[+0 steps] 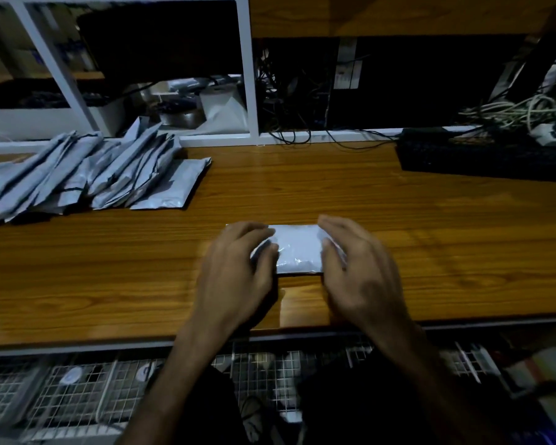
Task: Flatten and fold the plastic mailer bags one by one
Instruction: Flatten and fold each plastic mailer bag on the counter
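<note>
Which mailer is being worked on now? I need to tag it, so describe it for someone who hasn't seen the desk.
On the wooden desk, near its front edge, lies one white mailer bag. The left hand and right hand cover its ends. Unlike the grey pile far left, it lies alone.

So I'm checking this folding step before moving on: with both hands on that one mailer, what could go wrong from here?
The mailer bag looks puffy between the left hand and the right hand, so trapped air may spring the fold open. It lies near the front edge of the wooden desk and could slip off the slick surface. The pile of mailers leans loosely at the left and may slide apart if bumped.
</note>
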